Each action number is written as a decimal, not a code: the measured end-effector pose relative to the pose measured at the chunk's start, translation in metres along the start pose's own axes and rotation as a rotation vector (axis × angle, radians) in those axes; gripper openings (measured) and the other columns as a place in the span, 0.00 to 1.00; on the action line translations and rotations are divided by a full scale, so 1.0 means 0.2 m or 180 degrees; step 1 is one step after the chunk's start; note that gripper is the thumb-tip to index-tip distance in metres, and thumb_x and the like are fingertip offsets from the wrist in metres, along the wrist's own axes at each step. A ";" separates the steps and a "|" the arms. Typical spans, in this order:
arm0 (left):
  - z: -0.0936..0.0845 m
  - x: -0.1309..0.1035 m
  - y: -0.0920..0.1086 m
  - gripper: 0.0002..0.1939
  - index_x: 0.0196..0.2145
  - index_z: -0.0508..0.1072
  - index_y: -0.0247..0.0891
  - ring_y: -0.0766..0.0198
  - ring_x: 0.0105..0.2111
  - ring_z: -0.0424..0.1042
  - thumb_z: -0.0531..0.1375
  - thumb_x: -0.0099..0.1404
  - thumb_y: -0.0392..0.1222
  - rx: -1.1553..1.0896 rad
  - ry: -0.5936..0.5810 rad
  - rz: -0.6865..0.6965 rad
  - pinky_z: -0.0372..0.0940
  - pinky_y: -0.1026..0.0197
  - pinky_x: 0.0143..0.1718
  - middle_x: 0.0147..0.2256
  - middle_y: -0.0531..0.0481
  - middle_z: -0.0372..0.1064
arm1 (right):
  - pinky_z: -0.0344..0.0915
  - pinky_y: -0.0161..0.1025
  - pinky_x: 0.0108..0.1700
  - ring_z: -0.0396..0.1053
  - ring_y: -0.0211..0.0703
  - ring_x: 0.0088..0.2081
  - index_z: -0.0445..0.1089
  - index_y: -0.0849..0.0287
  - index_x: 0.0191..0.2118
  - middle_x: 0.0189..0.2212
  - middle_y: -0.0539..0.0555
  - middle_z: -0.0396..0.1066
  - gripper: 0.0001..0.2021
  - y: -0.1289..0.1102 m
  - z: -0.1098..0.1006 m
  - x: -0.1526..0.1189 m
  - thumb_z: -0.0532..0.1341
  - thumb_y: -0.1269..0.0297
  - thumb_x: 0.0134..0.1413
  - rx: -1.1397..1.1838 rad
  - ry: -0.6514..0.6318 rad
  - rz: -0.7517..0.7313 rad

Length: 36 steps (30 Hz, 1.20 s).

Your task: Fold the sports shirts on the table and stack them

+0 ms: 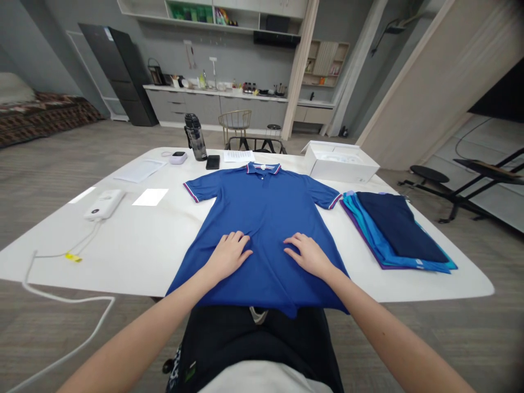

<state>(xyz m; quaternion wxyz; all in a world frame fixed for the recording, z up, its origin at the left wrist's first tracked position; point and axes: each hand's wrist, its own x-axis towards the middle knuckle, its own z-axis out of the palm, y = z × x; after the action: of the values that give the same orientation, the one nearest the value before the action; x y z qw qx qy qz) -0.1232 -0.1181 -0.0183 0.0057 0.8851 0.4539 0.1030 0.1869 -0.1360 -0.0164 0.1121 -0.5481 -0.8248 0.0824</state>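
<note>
A blue polo shirt (266, 213) lies spread on the white table, its striped collar at the far side and its hem hanging over the near edge. Resting on the lower left part of the shirt is my left hand (229, 254), fingers apart and slightly bent. My right hand (309, 254) touches the cloth on the other side, its fingers also loosely spread. A few creases run through the fabric between the two hands. Neither hand grips the cloth.
Folded clothes (397, 229) are stacked to the right of the shirt. Behind them stands an open white box (341, 164). A dark water bottle (196, 139), a black wallet-like item (213, 162) and papers lie toward the back. A white power bank (105, 204) with a cable sits left.
</note>
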 end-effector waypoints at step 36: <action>0.12 -0.14 -0.21 0.39 0.73 0.46 0.48 0.41 0.72 0.42 0.41 0.72 0.67 0.0239 -0.0013 -0.1410 0.47 0.32 0.66 0.73 0.44 0.38 | 0.50 0.72 0.65 0.43 0.73 0.71 0.52 0.46 0.73 0.74 0.56 0.44 0.34 0.24 0.08 -0.11 0.44 0.39 0.68 -0.0666 -0.0123 0.1494</action>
<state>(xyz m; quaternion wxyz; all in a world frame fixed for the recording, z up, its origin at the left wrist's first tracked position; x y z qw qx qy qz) -0.1685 -0.1128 -0.0517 -0.0039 0.7636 0.6407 0.0804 0.2326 -0.1386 -0.0457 0.0169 -0.7314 -0.6811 0.0307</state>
